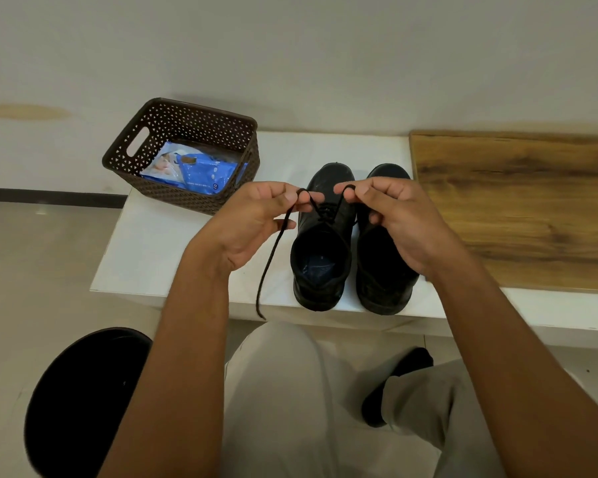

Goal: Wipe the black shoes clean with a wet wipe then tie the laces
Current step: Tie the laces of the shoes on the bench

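Above left shoe [321,236]: left hand [256,219] and right hand [394,215] apart, each pinching lace [273,257]. Lace thin, limp, likely slippery; grip near knot.

Shoes [353,236]: paired side by side on the bench [187,250] before me. Basket [183,150]: behind-left of them, wet wipes pack [204,174] inside. Wooden board [518,208]: right. Stool [83,408]: left of my knee.
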`<state>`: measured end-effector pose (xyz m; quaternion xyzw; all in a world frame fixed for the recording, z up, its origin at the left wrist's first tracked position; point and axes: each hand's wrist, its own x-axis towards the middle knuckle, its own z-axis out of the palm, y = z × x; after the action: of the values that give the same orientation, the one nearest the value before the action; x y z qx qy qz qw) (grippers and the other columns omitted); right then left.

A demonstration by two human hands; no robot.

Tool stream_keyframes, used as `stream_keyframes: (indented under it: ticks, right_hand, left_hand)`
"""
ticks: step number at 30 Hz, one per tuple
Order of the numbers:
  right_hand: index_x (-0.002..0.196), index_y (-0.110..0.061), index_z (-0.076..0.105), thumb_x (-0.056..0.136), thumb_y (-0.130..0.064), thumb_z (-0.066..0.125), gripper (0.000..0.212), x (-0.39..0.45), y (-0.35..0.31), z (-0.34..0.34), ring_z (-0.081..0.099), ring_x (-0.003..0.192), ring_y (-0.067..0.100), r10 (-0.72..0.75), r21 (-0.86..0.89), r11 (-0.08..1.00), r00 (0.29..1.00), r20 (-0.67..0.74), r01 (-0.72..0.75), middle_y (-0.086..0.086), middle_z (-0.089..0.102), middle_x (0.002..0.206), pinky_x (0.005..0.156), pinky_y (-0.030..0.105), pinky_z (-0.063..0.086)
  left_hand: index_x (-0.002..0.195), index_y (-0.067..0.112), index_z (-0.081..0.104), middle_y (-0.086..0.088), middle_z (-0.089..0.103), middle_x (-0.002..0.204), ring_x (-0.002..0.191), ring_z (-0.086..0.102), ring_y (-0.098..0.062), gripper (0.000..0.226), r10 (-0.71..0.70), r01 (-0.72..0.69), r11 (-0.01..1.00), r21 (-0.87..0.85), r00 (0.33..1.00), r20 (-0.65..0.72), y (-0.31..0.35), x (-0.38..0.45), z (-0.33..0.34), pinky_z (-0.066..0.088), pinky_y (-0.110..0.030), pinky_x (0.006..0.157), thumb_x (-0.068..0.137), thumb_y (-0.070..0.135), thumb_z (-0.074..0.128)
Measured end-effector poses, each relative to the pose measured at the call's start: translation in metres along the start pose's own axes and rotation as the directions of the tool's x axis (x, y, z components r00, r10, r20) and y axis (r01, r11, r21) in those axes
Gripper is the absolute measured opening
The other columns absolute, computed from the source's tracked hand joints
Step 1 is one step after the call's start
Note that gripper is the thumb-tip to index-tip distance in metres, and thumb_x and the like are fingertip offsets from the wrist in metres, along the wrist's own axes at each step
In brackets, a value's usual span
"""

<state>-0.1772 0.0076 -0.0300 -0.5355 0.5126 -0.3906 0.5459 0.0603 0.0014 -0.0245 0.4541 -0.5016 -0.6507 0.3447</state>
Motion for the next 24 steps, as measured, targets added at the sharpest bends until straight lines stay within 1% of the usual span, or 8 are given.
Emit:
stream_keyframes:
  ticks: [2,4,6,8,10,15,20,24]
  right_hand:
    - [0.105,-0.016,0.076,0.107,-0.019,0.053,0.022,0.001,0.003,0.002,0.066,0.112,0.009,0.012,0.07,0.997,1.0,0.006,-0.013,-0.003,0.077,0.118,0.077,0.027,0.037]
    - [0.107,-0.014,0.076,0.106,-0.02,0.056,0.021,0.002,0.004,0.007,0.067,0.109,0.011,0.012,0.114,0.993,1.0,-0.022,-0.01,0.001,0.078,0.114,0.077,0.022,0.04]
    - [0.101,-0.01,0.077,0.104,-0.018,0.06,0.019,0.003,0.003,0.015,0.07,0.097,0.008,-0.012,0.133,0.991,0.995,-0.103,0.026,0.007,0.078,0.104,0.074,0.015,0.046]
    - [0.098,-0.007,0.078,0.102,-0.016,0.064,0.017,0.005,0.005,0.023,0.07,0.084,0.011,-0.039,0.143,0.987,0.979,-0.2,0.068,0.015,0.076,0.094,0.069,0.011,0.048]
    - [0.1,-0.006,0.078,0.101,-0.018,0.066,0.017,0.007,0.008,0.026,0.069,0.077,0.014,-0.031,0.163,0.984,0.964,-0.263,0.076,0.015,0.075,0.09,0.068,0.012,0.049]
    - [0.113,-0.005,0.077,0.099,-0.007,0.066,0.018,0.009,0.012,0.026,0.069,0.079,0.008,-0.019,0.172,0.983,0.967,-0.255,0.065,0.008,0.078,0.097,0.067,0.013,0.051]
    - [0.107,-0.008,0.079,0.098,-0.012,0.07,0.014,0.015,0.016,0.037,0.064,0.067,0.015,-0.074,0.112,0.987,0.939,-0.335,0.117,0.005,0.072,0.079,0.071,0.023,0.054]
    - [0.113,-0.011,0.078,0.1,-0.013,0.066,0.017,0.016,0.018,0.036,0.064,0.068,0.011,-0.073,0.049,0.994,0.943,-0.325,0.094,0.004,0.074,0.082,0.075,0.024,0.054]
  left_hand:
    - [0.109,0.002,0.063,-0.011,0.068,0.121,0.121,0.058,-0.026,0.021,0.032,-0.032,0.999,-0.002,0.999,-0.04,-0.001,0.0,0.007,0.046,-0.032,0.089,0.101,0.012,0.047]
    - [0.101,0.005,0.065,-0.016,0.069,0.115,0.117,0.061,-0.028,0.018,0.054,-0.058,0.998,-0.035,0.994,-0.094,-0.001,0.004,0.016,0.051,-0.037,0.092,0.101,0.011,0.048]
    - [0.096,0.007,0.066,-0.017,0.069,0.104,0.107,0.064,-0.033,0.018,0.072,-0.082,0.995,-0.064,0.985,-0.155,-0.001,0.009,0.025,0.049,-0.048,0.1,0.1,0.016,0.051]
    - [0.092,0.007,0.067,-0.013,0.067,0.09,0.09,0.065,-0.031,0.02,0.089,-0.112,0.989,-0.093,0.97,-0.227,-0.001,0.015,0.029,0.048,-0.052,0.098,0.099,0.022,0.055]
    - [0.092,0.004,0.067,-0.01,0.065,0.084,0.078,0.061,-0.025,0.021,0.103,-0.14,0.984,-0.112,0.951,-0.29,-0.003,0.02,0.031,0.049,-0.051,0.094,0.098,0.022,0.057]
    - [0.108,-0.003,0.066,-0.012,0.066,0.087,0.076,0.059,-0.023,0.02,0.115,-0.154,0.983,-0.1,0.941,-0.318,-0.012,0.025,0.029,0.051,-0.049,0.093,0.097,0.001,0.051]
    - [0.104,-0.001,0.069,-0.013,0.066,0.078,0.061,0.054,-0.019,0.017,0.131,-0.186,0.977,-0.1,0.905,-0.406,-0.014,0.029,0.039,0.055,-0.042,0.077,0.093,0.01,0.063]
    - [0.103,-0.001,0.069,-0.015,0.067,0.077,0.059,0.052,-0.02,0.015,0.129,-0.166,0.984,-0.063,0.913,-0.387,-0.016,0.03,0.039,0.053,-0.037,0.071,0.092,0.007,0.063]
